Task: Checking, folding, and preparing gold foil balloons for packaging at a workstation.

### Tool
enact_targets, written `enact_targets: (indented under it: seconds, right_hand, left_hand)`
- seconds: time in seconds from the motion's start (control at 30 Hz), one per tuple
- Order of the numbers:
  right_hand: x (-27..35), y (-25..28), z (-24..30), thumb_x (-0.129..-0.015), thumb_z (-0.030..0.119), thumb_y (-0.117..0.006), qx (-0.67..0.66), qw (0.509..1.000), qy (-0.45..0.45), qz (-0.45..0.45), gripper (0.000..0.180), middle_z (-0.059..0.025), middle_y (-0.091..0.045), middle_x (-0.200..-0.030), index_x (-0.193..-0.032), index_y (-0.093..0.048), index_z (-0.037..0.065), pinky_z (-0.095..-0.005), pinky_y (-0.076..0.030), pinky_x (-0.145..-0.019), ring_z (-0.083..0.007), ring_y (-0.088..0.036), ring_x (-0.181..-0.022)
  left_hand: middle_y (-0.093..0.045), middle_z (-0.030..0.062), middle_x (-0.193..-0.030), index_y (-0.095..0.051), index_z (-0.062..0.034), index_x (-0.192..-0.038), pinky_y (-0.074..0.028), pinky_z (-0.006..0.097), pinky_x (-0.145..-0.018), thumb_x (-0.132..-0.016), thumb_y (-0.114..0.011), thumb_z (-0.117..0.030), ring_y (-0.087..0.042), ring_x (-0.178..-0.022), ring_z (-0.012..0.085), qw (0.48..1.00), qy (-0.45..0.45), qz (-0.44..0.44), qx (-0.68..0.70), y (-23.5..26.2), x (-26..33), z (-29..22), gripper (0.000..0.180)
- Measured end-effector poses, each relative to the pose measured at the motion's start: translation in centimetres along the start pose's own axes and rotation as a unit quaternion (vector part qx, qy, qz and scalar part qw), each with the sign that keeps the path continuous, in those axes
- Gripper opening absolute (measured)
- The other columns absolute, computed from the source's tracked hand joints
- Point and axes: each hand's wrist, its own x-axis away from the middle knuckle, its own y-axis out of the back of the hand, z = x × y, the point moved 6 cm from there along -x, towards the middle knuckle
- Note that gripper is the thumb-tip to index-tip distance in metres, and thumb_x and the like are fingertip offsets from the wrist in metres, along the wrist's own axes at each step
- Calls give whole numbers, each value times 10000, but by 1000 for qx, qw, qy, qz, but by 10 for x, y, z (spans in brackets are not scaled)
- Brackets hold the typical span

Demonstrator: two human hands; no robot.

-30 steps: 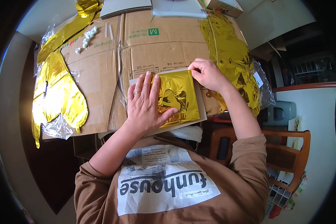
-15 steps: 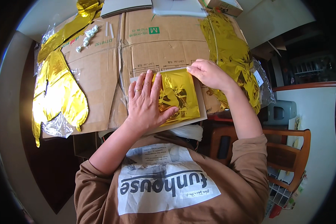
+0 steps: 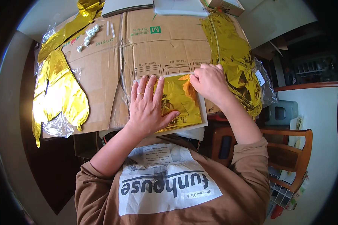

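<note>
A folded gold foil balloon (image 3: 186,112) lies on a pale flat board (image 3: 204,114) at the near edge of the cardboard. My left hand (image 3: 148,99) rests flat on its left part, fingers stretched out and thumb pointing right. My right hand (image 3: 210,83) is closed at the far right corner, pinching a lifted foil edge that shows orange-gold. Its fingertips are partly hidden. To the left is a flat, deflated gold foil balloon (image 3: 58,90). A large crumpled gold foil piece (image 3: 233,52) spreads over the right side.
Flattened cardboard (image 3: 150,48) covers the table. Small pale balls (image 3: 88,37) and thin clear sticks (image 3: 110,29) lie at far left. Another gold foil strip (image 3: 64,32), clear plastic wrap (image 3: 59,126) and a pale panel (image 3: 180,6) are nearby. A wooden chair (image 3: 306,150) stands at right.
My right hand has shifted slightly, and the foil corner at its fingers is now lifted and creased. The board has slid a little nearer. My left hand stays flat on the foil.
</note>
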Motion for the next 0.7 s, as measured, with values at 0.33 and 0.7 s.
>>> enact_targets:
  seconds: [0.33, 0.7]
  right_hand:
    - [36, -17, 45, -983, 390, -581, -97, 986, 137, 10, 702, -222, -342, -1565, -1517, -348, -2, -513, -194, -1222, -369, -305, -1469]
    - [39, -28, 43, -1016, 446, -504, -50, 990, 133, 28, 705, -204, -341, -1583, -1527, -328, -6, -512, -139, -1235, -345, -295, -1485]
  left_hand:
    - [-418, 230, -1490, -367, 12, -1495, -199, 552, -1192, -833, -648, -661, -349, -1418, 414, 1000, -1, 0, 19, 1, 0, 0, 985]
    - [-438, 196, -1499, -296, -8, -1535, -203, 535, -1209, -760, -784, -439, -359, -1445, 361, 993, -10, 32, 110, 42, 32, 44, 1012]
